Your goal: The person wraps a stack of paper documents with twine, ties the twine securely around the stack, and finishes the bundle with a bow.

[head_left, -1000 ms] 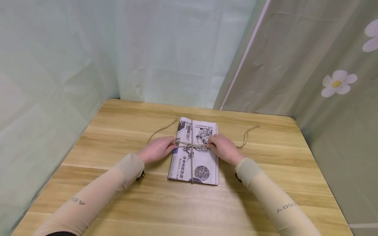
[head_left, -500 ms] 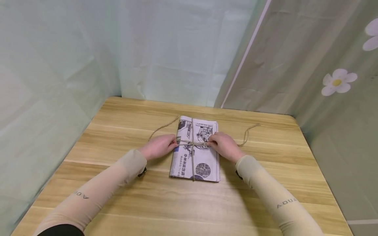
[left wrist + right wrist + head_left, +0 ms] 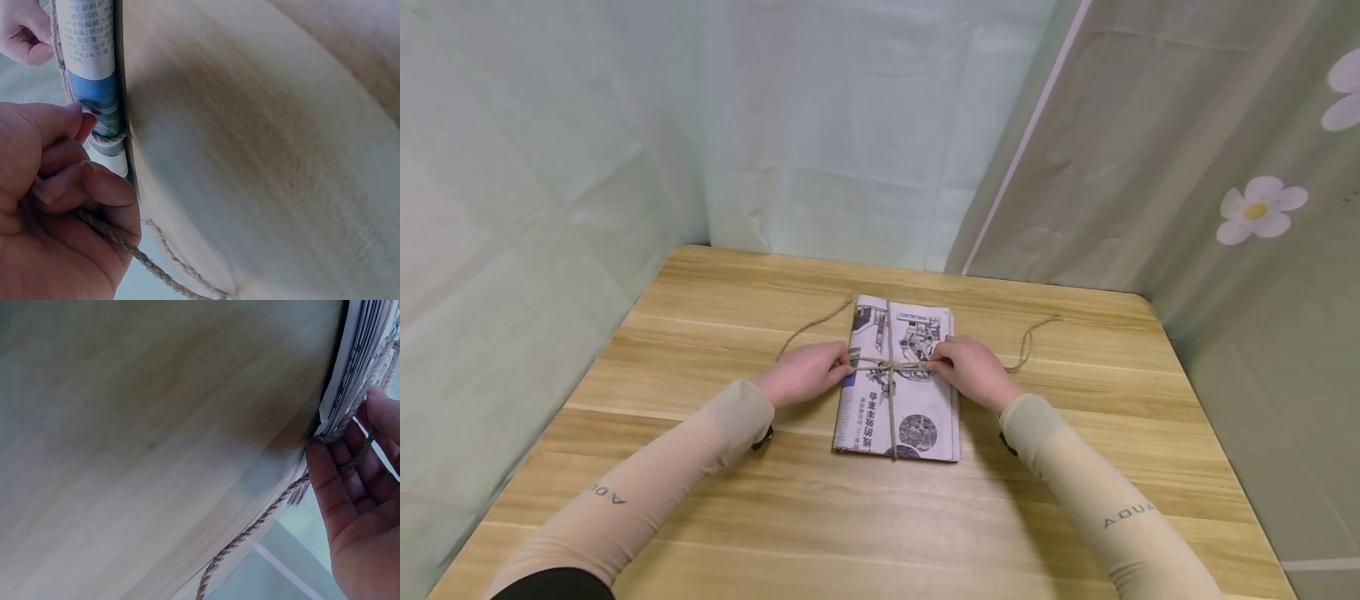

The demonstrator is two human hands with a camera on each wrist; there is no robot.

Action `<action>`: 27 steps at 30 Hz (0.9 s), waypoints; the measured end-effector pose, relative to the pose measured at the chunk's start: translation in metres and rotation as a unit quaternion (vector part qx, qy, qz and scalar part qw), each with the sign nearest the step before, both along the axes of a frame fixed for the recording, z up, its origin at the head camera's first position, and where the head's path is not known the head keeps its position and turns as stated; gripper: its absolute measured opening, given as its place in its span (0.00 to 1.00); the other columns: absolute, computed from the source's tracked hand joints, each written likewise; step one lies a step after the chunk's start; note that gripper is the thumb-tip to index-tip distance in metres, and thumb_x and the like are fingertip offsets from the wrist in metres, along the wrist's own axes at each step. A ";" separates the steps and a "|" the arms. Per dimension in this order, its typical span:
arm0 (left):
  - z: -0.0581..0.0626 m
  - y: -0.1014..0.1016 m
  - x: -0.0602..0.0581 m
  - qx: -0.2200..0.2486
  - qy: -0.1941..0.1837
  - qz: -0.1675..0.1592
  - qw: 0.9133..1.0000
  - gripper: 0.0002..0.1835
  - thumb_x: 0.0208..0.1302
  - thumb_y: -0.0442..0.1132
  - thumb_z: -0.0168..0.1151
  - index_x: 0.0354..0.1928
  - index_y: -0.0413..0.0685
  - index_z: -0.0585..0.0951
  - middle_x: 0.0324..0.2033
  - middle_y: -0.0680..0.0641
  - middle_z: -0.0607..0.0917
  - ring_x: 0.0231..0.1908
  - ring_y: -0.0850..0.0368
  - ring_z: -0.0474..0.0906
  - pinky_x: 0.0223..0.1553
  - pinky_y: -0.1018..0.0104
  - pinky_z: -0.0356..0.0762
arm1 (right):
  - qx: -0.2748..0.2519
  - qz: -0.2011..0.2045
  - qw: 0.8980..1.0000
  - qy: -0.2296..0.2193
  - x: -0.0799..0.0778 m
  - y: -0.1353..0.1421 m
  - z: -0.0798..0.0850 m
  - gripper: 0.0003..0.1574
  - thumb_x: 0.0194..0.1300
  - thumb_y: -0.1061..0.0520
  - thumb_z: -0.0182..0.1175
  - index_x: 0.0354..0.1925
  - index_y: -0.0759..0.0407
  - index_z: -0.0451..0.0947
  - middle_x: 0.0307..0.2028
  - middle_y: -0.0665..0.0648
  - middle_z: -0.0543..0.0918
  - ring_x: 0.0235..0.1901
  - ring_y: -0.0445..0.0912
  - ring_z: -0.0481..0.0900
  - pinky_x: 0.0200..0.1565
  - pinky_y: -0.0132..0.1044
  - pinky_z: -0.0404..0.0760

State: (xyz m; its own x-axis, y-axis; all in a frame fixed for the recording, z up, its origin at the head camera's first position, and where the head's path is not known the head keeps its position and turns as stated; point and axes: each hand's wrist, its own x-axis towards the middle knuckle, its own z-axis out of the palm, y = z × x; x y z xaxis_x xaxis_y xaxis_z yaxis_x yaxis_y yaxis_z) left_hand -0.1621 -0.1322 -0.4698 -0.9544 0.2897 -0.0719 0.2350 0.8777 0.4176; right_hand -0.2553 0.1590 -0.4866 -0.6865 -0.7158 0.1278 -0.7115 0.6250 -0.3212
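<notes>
A folded newspaper bundle (image 3: pixel 917 400) lies on the table, crossed both ways by brown twine (image 3: pixel 892 417) with a knot (image 3: pixel 891 366) near its middle. My left hand (image 3: pixel 805 372) pinches twine at the bundle's left edge, two strands running from it to the knot. In the left wrist view, a cord (image 3: pixel 140 255) trails out from under its curled fingers. At the right side, my right hand (image 3: pixel 972 372) pinches twine between thumb and fingers. The right wrist view shows its fingertips beside the stacked paper edges (image 3: pixel 356 362), with a cord (image 3: pixel 244 534) hanging away.
One loose twine end (image 3: pixel 812 323) curves over the table behind the left hand. Another loose end (image 3: pixel 1028 340) lies beyond the right hand. The wooden table (image 3: pixel 880 533) meets pale curtains (image 3: pixel 850 150) at its back, and a flower-printed curtain (image 3: pixel 1240 333) hangs at the right.
The bundle has turned slightly, its near edge shifting a little to the right. The whole view has moved slightly; both hands keep their pinch on the twine.
</notes>
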 end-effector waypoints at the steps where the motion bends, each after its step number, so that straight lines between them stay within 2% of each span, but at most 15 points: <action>1: -0.001 0.000 -0.001 0.001 0.001 0.001 1.000 0.07 0.72 0.47 0.58 0.39 0.53 0.77 0.30 0.57 0.79 0.32 0.60 0.76 0.38 0.62 0.78 | 0.001 0.001 1.000 0.001 0.000 0.000 0.000 0.06 0.65 0.49 0.67 0.32 0.46 0.81 0.27 0.42 0.76 0.30 0.40 0.74 0.38 0.38 0.78; 13: -0.003 -0.005 -0.003 -0.001 0.004 0.009 1.000 0.08 0.72 0.49 0.59 0.39 0.55 0.76 0.28 0.57 0.78 0.29 0.60 0.74 0.33 0.64 0.76 | 0.006 0.008 1.000 0.005 -0.003 -0.005 0.000 0.06 0.65 0.50 0.67 0.33 0.47 0.82 0.28 0.43 0.77 0.30 0.40 0.75 0.39 0.38 0.79; 17: -0.003 -0.009 -0.003 0.002 0.010 0.006 1.000 0.07 0.71 0.48 0.60 0.40 0.55 0.78 0.30 0.58 0.79 0.30 0.61 0.75 0.35 0.64 0.76 | 0.019 0.006 1.000 -0.004 -0.002 -0.005 0.001 0.04 0.66 0.52 0.66 0.38 0.50 0.83 0.33 0.45 0.80 0.36 0.42 0.77 0.45 0.41 0.80; 19: -0.003 -0.012 -0.002 0.008 0.017 -0.001 1.000 0.07 0.70 0.47 0.61 0.41 0.55 0.80 0.32 0.57 0.80 0.33 0.60 0.76 0.38 0.62 0.77 | 0.025 0.004 1.000 -0.006 0.002 -0.003 0.003 0.09 0.67 0.52 0.65 0.45 0.52 0.84 0.39 0.48 0.81 0.41 0.44 0.78 0.49 0.43 0.79; 22: -0.001 -0.020 0.002 0.011 0.041 -0.005 0.999 0.12 0.68 0.49 0.64 0.47 0.52 0.82 0.41 0.53 0.83 0.44 0.55 0.79 0.49 0.55 0.77 | 0.020 0.002 1.000 0.001 0.009 0.003 0.011 0.17 0.67 0.52 0.64 0.52 0.54 0.82 0.48 0.53 0.81 0.49 0.48 0.77 0.56 0.47 0.77; 25: 0.007 -0.031 0.008 0.010 0.068 0.013 0.998 0.18 0.67 0.51 0.64 0.53 0.50 0.82 0.51 0.48 0.82 0.53 0.48 0.76 0.57 0.48 0.74 | -0.005 -0.011 1.000 0.015 0.015 0.013 0.020 0.19 0.68 0.50 0.64 0.55 0.54 0.81 0.52 0.55 0.81 0.53 0.51 0.77 0.57 0.50 0.76; 27: 0.014 -0.041 0.013 0.007 0.081 0.037 0.996 0.20 0.68 0.52 0.63 0.55 0.49 0.81 0.52 0.47 0.82 0.54 0.46 0.76 0.57 0.46 0.74 | -0.024 -0.021 0.999 0.027 0.018 0.021 0.028 0.18 0.68 0.50 0.64 0.53 0.55 0.82 0.53 0.55 0.81 0.54 0.52 0.77 0.57 0.51 0.76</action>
